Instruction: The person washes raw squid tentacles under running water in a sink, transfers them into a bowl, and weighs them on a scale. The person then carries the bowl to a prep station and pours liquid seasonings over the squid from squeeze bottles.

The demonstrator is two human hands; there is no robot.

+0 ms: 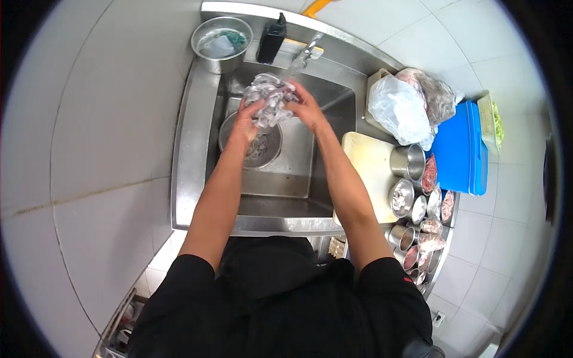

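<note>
Between my two hands is a big clump of wet, whitish-purple strips [271, 98] that look like cut squid. My left hand [246, 121] cups the clump from the left, thumb toward the middle. On the other side, my right hand [307, 108] has its fingers curled around the clump's edge. Below them a round metal bowl [273, 156] stands in the sink [277, 187], with more pale pieces inside. The tap [306, 55] is just beyond the clump, close to my right hand. Most of my fingertips are hidden by the strips.
A metal bowl [231, 64] and a black pump bottle [272, 40] stand on the sink's back ledge. At right are a white cutting board [367, 158], several metal pots [408, 162] of ingredients, plastic bags [401, 107] and a blue box [458, 146]. A tiled wall rises at left.
</note>
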